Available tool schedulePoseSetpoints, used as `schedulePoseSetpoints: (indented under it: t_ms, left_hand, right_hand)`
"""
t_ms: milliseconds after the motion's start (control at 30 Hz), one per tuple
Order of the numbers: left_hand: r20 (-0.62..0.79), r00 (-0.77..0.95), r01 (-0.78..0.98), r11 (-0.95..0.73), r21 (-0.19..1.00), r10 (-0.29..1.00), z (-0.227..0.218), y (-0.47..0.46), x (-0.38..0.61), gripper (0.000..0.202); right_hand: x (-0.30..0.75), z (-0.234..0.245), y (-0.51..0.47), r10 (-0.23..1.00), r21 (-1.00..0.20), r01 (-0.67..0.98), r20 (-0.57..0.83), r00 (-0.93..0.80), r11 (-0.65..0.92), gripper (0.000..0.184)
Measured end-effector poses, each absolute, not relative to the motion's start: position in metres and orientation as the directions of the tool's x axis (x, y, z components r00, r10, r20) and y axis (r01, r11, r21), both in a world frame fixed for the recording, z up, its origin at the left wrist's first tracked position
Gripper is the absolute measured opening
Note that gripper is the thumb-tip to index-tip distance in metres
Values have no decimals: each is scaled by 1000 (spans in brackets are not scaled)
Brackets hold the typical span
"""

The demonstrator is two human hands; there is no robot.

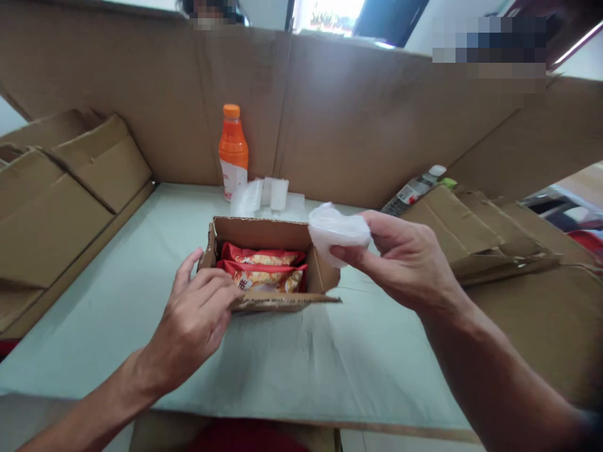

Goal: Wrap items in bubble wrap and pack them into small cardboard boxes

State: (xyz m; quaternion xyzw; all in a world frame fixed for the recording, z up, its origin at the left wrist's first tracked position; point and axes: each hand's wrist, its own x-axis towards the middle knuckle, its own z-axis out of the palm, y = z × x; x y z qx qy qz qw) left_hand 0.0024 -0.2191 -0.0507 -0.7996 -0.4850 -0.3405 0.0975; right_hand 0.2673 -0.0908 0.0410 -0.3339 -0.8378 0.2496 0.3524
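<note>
The right hand (400,260) pinches a crumpled white plastic wad (340,235) at its fingertips. The left hand (193,314) curls against an open brown cardboard box (266,226) between the hands; whether it grips, I cannot tell. Two glossy red snack packets (271,276) already lie inside, beyond the left fingers; the wad is not in yet.

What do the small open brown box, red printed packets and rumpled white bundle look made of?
Small brown box: matte cardboard, likely corrugated, by its rough edges. Red packets: probably glossy plastic film, by their shine. White bundle in the right hand: perhaps thin plastic; soft sheen, folds.
</note>
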Motion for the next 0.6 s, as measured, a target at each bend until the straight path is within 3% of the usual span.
schedulePoseSetpoints:
  t_ms: [200, 333, 400, 467, 600]
  left_hand:
    - [635, 200, 825, -478, 303, 746, -57, -278, 8, 29]
    - [645, 156, 811, -470, 349, 748, -60, -277, 10, 29]
    - [651, 158, 807, -477, 348, 742, -60, -275, 9, 29]
    - [660, 156, 806, -481, 345, 735, -60, -274, 8, 28]
    - [662, 156, 809, -479, 340, 733, -62, -274, 6, 29]
  right_hand:
    - [214, 38, -117, 491, -458, 434, 7, -871, 776, 9]
    - [179, 16, -130, 410, -148, 491, -378, -830, 858, 11]
    - [173, 13, -129, 371, -63, 464, -512, -775, 884, 17]
    - [175, 17, -124, 317, -76, 425, -552, -771, 902, 17]
    - [184, 21, -117, 304, -205, 418, -426, -852, 885, 14]
